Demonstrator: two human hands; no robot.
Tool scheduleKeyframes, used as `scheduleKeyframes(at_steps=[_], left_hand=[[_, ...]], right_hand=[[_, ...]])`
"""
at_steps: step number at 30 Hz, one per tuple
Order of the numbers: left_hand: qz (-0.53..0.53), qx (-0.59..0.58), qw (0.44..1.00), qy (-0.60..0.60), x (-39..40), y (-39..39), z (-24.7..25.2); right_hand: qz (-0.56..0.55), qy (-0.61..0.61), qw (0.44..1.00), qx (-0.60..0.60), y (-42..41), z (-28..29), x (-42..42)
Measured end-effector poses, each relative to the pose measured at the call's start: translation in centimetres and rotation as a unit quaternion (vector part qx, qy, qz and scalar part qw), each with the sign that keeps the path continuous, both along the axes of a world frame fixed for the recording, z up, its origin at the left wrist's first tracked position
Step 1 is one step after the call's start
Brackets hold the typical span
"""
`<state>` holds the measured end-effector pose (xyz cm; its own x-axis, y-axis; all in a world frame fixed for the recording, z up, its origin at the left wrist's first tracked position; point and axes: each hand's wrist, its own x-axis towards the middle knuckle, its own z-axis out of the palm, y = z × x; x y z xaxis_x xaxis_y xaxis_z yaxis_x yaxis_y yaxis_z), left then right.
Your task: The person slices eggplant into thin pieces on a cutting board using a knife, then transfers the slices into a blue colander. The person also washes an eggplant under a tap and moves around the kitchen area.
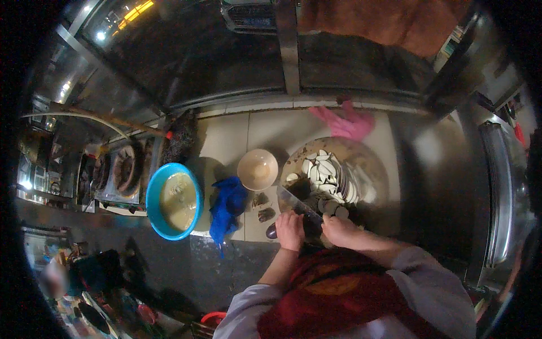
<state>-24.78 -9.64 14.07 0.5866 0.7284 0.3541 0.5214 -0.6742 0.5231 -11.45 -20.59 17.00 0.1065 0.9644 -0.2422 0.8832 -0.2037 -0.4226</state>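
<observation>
On a large round chopping board (372, 169) lies a heap of white slices with dark edges (326, 169), with more slices fanned along its right side. My right hand (338, 231) grips the handle end of a wide-bladed kitchen knife (298, 203) at the board's near edge. My left hand (290, 231) rests on a dark purple eggplant (272, 231), close to the blade's left side; its fingers hide most of that piece. Round slices (334, 209) lie just beyond my right hand. A beige bowl (258, 170) stands left of the board.
A blue basin (151, 203) of cloudy liquid stands at the left, beside a blue plastic bag (228, 203). Dark scraps (266, 214) lie below the bowl. A pink bag or cloth (347, 123) touches the board's far edge. A stove burner (126, 169) is farther left.
</observation>
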Motion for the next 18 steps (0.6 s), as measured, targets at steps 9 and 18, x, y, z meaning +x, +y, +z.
scheduleKeyframes(at_steps=[9,18], left_hand=[[-0.008,-0.033,0.999,0.003,-0.2,-0.2,1.3],[-0.086,-0.062,0.994,0.031,-1.0,1.6,3.3]], right_hand=[[-0.107,0.054,0.991,-0.057,1.4,-0.9,-1.1],[-0.210,0.147,0.963,-0.088,0.3,1.1,3.6]])
